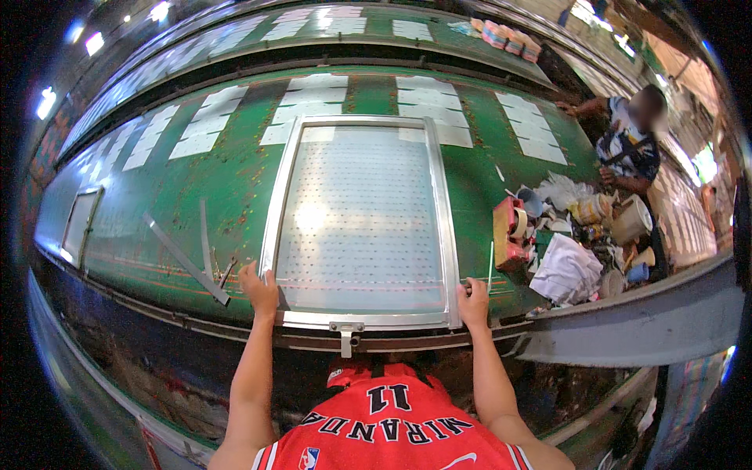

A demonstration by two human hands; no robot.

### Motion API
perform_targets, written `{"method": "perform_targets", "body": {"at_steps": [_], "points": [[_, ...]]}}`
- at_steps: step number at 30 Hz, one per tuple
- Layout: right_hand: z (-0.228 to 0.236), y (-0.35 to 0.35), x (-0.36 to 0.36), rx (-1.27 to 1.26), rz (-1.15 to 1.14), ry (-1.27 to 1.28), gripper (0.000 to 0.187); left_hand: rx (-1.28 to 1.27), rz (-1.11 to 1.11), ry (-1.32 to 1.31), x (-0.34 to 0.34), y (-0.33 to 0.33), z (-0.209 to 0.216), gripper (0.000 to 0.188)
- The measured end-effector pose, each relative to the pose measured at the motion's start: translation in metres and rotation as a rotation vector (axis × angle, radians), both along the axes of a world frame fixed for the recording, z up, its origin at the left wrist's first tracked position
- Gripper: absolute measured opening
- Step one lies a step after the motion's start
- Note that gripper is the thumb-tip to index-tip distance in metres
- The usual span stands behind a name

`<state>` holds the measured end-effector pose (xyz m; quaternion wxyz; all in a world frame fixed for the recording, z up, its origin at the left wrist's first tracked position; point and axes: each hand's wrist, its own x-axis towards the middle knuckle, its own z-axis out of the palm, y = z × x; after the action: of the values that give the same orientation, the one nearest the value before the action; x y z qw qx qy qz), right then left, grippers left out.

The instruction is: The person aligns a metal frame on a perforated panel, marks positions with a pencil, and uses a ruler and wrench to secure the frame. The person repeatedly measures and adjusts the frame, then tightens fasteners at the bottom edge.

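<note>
A screen-printing frame [444, 219] with a pale aluminium rim lies on the long green table in front of me. Its translucent mesh [360, 235] carries rows of small dark marks. A metal bracket [346, 338] sticks out from the middle of the near rail, over the table's edge. At the near left corner, my left hand [260, 290] is closed on the side rail. My right hand [472, 302] grips the opposite rail near its near corner, fingers curled. The frame's far end overlaps some white pieces [317, 94] laid in columns.
Left of the frame lie two metal strips [184, 258] and a smaller frame [81, 223]. To the right are a red box [511, 235], a crumpled white cloth [565, 268], and several cups and tubs [630, 219]. A person [633, 141] stands at the table's right end.
</note>
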<state>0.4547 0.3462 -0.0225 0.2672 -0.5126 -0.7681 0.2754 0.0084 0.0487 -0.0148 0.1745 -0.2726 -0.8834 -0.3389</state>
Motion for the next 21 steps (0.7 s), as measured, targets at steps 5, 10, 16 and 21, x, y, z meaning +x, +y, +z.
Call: {"method": "perform_targets", "body": {"at_steps": [5,10,16,21], "points": [[0.008,0.034,0.024,0.243,-0.318,-0.227,0.032,-0.048,-0.106,-0.072,0.031,0.014,-0.001,0.047],[0.014,0.046,0.013,-0.124,-0.323,-0.351,0.028,0.035,-0.256,-0.171,0.042,0.031,0.017,0.038],[0.042,-0.035,-0.100,-0.081,-0.117,0.089,0.025,0.089,-0.531,-0.569,0.058,0.020,0.053,0.022],[0.059,-0.176,-0.241,-0.575,0.455,0.175,0.021,0.384,-0.528,-1.069,0.070,0.016,0.059,0.026]]}}
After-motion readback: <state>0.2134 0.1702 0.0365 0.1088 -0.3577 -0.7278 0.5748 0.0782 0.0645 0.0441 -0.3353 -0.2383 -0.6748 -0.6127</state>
